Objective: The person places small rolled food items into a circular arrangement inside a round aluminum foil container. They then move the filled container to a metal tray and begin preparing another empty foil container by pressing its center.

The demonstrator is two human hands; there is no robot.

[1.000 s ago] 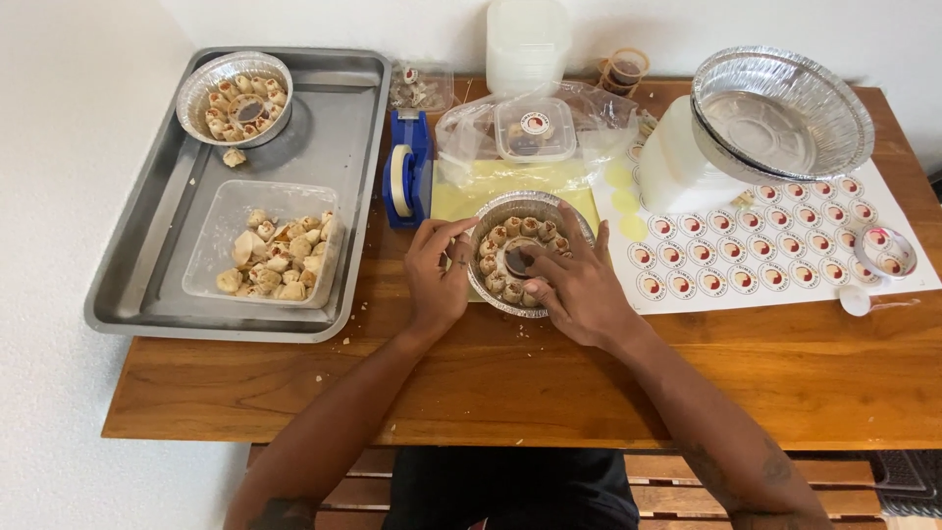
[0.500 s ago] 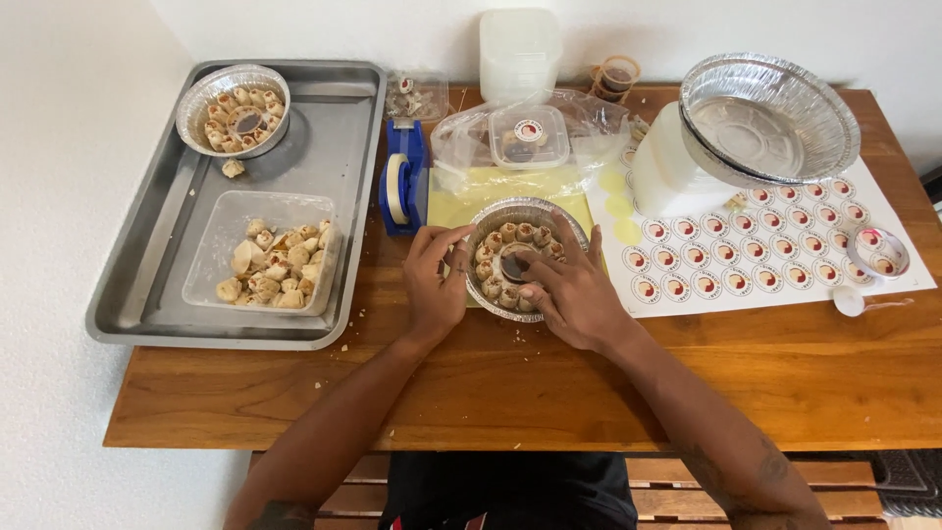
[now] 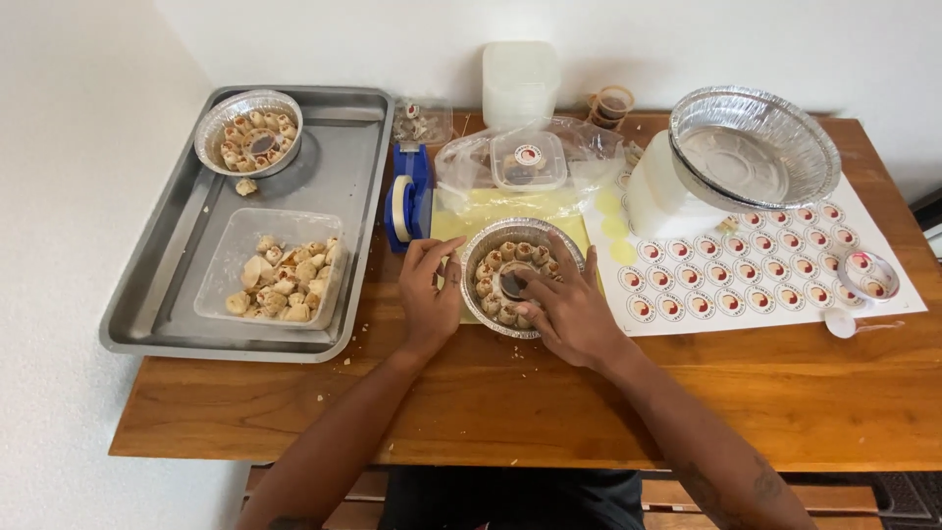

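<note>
A round foil pan (image 3: 491, 243) sits on the wooden table in front of me, ringed with small rolled pastries (image 3: 488, 278) around a small dark sauce cup (image 3: 512, 284). My left hand (image 3: 429, 294) rests against the pan's left rim, fingers curled loosely. My right hand (image 3: 566, 312) lies over the pan's right side, its fingertips touching the sauce cup and the pastries beside it. Neither hand lifts anything clear of the pan.
A metal tray (image 3: 334, 196) at left holds a filled foil pan (image 3: 248, 131) and a clear tub of pastries (image 3: 279, 272). A blue tape dispenser (image 3: 407, 196), a lidded sauce cup (image 3: 528, 160), a sticker sheet (image 3: 756, 275), stacked foil pans (image 3: 751, 147) and plastic containers (image 3: 520, 80) surround me.
Both hands stay at the foil pan. My right fingers have shifted slightly over the centre cup; the left hand has slid a little along the rim.
</note>
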